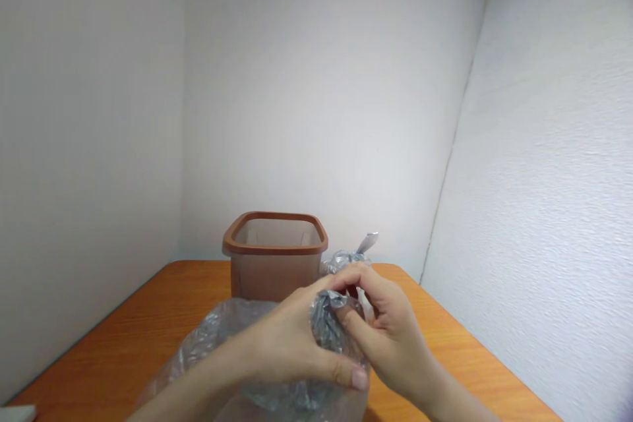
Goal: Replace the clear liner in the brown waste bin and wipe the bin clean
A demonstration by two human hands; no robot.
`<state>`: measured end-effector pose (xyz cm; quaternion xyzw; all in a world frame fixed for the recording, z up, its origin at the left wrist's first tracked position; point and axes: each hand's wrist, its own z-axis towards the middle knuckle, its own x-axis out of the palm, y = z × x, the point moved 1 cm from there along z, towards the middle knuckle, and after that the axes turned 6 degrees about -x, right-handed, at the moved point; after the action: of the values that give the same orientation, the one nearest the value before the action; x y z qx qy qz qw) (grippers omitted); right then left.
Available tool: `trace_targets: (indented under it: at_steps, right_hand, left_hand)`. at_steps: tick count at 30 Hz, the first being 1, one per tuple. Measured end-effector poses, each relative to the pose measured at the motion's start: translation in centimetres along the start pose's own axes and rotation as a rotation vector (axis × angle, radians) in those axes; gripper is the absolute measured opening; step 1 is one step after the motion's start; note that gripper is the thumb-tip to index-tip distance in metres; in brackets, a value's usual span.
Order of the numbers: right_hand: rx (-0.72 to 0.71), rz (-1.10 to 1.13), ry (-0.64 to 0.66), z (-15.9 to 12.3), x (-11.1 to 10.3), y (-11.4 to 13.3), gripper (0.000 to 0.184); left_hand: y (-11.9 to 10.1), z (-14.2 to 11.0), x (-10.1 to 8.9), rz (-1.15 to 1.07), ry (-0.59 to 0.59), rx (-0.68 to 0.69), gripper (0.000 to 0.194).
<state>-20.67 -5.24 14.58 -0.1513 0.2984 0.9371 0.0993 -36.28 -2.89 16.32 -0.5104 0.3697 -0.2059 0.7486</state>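
Head view: plastic bag (212,343) being gathered;
left hand (291,336): clenching the bunched plastic (326,323);
right hand (388,330): pinching the bunched plastic too;
next: calling for a firm hold;
nearby: brown bin (262,277) standing just behind

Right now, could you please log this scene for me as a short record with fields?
left hand: grips the bag at its twisted neck
right hand: fingers pinch the same neck
bag: clear plastic, crumpled, resting on the table
bin: brown, translucent, square, upright, beyond the hands
table: orange wood-grain top
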Motion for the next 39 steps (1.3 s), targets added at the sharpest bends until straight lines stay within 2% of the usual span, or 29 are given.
trace_targets:
  at_steps: [2,4,7,13,16,18,21,23,25,27,29,31,33,36,38,39]
  right_hand:
    - [-0.027,-0.032,-0.049,0.2,0.4,0.0,0.018]
    - [-0.035,-0.020,-0.089,0.3,0.5,-0.4,0.013]
    - [0.008,0.042,-0.143,0.5,0.1,-1.5,0.003]
    - [0.040,0.192,-0.300,0.8,-1.5,-2.8,0.008]
    - [0.032,0.129,-0.347,0.7,-2.5,-3.7,0.007]
    - [0.049,-0.002,-0.334,0.4,-3.4,-4.5,0.012]
    - [0.095,-0.226,-0.160,-0.4,-4.7,-5.5,0.021]
    - [0.136,-0.250,-0.012,-1.0,-5.3,-5.7,0.025]
    - [0.195,-0.111,0.104,-1.7,-5.4,-5.6,0.031]
    - [0.255,0.161,0.182,-2.6,-5.1,-5.3,0.039]
    - [0.252,0.413,0.190,-3.4,-4.5,-5.0,0.044]
    - [0.185,0.488,0.141,-4.2,-4.1,-5.1,0.043]
    - [0.121,0.274,0.110,-4.7,-3.8,-5.5,0.035]
    - [0.004,-0.351,0.091,-5.2,-3.7,-6.5,0.047]
    - [-0.070,-0.637,0.100,-5.3,-3.5,-6.7,0.036]
    - [-0.091,-0.692,0.119,-5.4,-3.4,-6.6,0.029]
  left_hand:
    - [0.9,0.6,1.0,-0.224,0.071,-0.023,0.048]
    - [2.1,0.6,1.5,-0.321,0.093,-0.104,0.041]
    - [3.6,0.1,1.6,-0.334,0.137,-0.258,0.034]
    - [5.7,-1.0,0.7,-0.398,0.152,-0.381,0.035]
    - [6.1,-1.5,0.1,-0.221,0.152,-0.448,0.036]
    - [5.9,-2.0,-0.4,-0.010,0.124,-0.425,0.031]
    - [5.1,-2.7,-1.4,0.425,-0.061,-0.304,0.009]
    - [4.6,-3.0,-2.3,0.651,-0.188,-0.252,0.012]
    - [4.4,-3.2,-3.1,0.752,-0.223,-0.269,0.012]
    - [4.3,-3.2,-3.5,0.807,-0.234,-0.284,0.012]
    - [4.4,-3.0,-3.4,0.880,-0.243,-0.273,0.014]
    - [4.6,-2.8,-3.0,0.944,-0.260,-0.245,0.016]
    - [4.8,-2.7,-2.4,0.974,-0.254,-0.221,0.016]
    - [5.0,-2.9,-1.9,1.045,-0.273,-0.188,0.016]
    - [5.0,-3.0,-1.9,1.146,-0.300,-0.166,0.024]
    - [4.9,-3.1,-2.0,1.202,-0.313,-0.158,0.027]
